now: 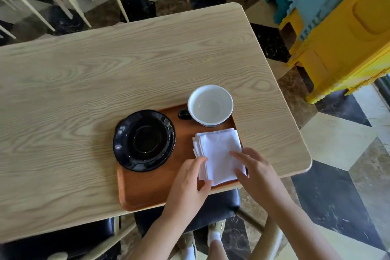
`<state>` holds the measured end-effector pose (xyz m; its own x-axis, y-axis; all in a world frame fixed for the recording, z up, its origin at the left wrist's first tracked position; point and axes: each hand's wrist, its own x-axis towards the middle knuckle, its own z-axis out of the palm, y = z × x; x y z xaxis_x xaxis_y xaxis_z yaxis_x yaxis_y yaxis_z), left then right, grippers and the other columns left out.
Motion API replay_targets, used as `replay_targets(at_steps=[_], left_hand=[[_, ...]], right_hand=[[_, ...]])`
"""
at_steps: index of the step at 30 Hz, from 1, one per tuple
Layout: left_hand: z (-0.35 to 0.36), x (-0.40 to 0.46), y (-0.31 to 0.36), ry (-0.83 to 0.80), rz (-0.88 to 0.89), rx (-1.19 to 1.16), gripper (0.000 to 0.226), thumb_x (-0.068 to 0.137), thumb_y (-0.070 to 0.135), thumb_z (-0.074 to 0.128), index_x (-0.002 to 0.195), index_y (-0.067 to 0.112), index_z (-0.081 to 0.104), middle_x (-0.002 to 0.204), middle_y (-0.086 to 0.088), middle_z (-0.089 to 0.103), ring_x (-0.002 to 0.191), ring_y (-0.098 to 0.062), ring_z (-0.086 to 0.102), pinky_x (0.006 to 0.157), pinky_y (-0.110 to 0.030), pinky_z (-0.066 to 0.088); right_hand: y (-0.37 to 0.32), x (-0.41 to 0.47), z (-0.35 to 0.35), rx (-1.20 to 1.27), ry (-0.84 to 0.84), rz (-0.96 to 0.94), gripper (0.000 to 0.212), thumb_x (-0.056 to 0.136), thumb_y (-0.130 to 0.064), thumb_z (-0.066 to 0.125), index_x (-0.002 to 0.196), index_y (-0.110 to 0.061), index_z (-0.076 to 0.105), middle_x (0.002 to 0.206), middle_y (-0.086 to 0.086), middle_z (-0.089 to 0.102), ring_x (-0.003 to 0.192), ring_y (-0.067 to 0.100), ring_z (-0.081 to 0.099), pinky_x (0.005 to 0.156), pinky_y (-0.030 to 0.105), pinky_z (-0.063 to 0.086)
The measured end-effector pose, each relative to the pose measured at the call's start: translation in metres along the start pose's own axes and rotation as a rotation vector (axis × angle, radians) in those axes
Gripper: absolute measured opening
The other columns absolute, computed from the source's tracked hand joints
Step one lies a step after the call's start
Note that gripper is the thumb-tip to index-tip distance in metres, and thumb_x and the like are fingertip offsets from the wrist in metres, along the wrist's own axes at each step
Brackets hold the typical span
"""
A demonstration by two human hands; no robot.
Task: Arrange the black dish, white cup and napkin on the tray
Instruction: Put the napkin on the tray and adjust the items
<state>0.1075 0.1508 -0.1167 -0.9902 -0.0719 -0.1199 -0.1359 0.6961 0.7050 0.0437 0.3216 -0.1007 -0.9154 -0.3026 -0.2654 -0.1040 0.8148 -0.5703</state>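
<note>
Table (105, 82): pale wood-look top, strong grain, matt. Tray (147, 188): reddish-brown wood look, smooth, satin sheen. Black dish (144, 140): glossy glazed ceramic look, bright highlights on rim. White cup (210, 105): smooth white glazed inside, dark glossy handle. Napkin (219, 154): white cloth, matt, soft folded layers, stitched hem. Floor (329, 186): polished stone-look tiles, veined, reflective. Crates (346, 34): yellow and blue moulded plastic, semi-matt. Chair seat (221, 205): black, leather-like, slight shine.
</note>
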Motion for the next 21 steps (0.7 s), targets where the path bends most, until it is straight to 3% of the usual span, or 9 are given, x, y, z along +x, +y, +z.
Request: replay_targets(at_steps=[5,7,10,14,21], left_hand=[[0.0,-0.003,0.0,-0.003,0.036,0.231,0.047,0.076,0.026,0.072,0.118,0.023,0.052,0.101,0.001,0.056,0.09,-0.013,0.055,0.069,-0.024,0.055],[0.002,-0.004,-0.001,0.02,0.07,0.341,0.049,0.072,0.025,0.075,0.117,0.022,0.056,0.113,-0.007,0.057,0.105,-0.023,0.056,0.079,-0.034,0.057],[0.007,-0.006,-0.007,0.006,0.125,0.418,0.053,0.075,0.023,0.073,0.124,0.018,0.055,0.143,-0.016,0.043,0.136,-0.029,0.034,0.098,-0.042,0.046],[0.011,-0.008,-0.016,-0.035,0.172,0.499,0.051,0.087,0.03,0.056,0.135,0.017,0.044,0.15,-0.011,0.033,0.139,-0.023,0.027,0.103,-0.045,0.041],[0.007,-0.007,-0.02,-0.075,0.189,0.498,0.055,0.09,0.034,0.051,0.141,0.019,0.035,0.152,-0.011,0.028,0.14,-0.022,0.025,0.107,-0.044,0.034]], right_hand=[[-0.002,-0.006,0.001,-0.248,0.123,-0.13,0.042,0.059,-0.004,0.082,0.099,-0.011,0.07,0.103,0.017,0.065,0.083,0.037,0.062,0.056,0.038,0.055],[0.0,-0.006,0.002,-0.358,0.135,-0.2,0.045,0.062,-0.011,0.082,0.104,-0.013,0.069,0.116,0.02,0.064,0.102,0.04,0.061,0.072,0.045,0.056],[0.008,-0.007,0.007,-0.442,0.102,-0.32,0.041,0.078,-0.018,0.067,0.119,-0.016,0.062,0.136,0.017,0.05,0.125,0.038,0.045,0.095,0.056,0.043],[0.013,-0.007,0.01,-0.493,0.079,-0.349,0.046,0.087,-0.028,0.033,0.127,-0.018,0.055,0.14,0.013,0.047,0.128,0.033,0.041,0.099,0.055,0.039],[0.011,-0.007,0.008,-0.481,0.049,-0.342,0.048,0.086,-0.029,0.032,0.126,-0.015,0.055,0.138,0.016,0.049,0.127,0.036,0.042,0.097,0.059,0.038]])
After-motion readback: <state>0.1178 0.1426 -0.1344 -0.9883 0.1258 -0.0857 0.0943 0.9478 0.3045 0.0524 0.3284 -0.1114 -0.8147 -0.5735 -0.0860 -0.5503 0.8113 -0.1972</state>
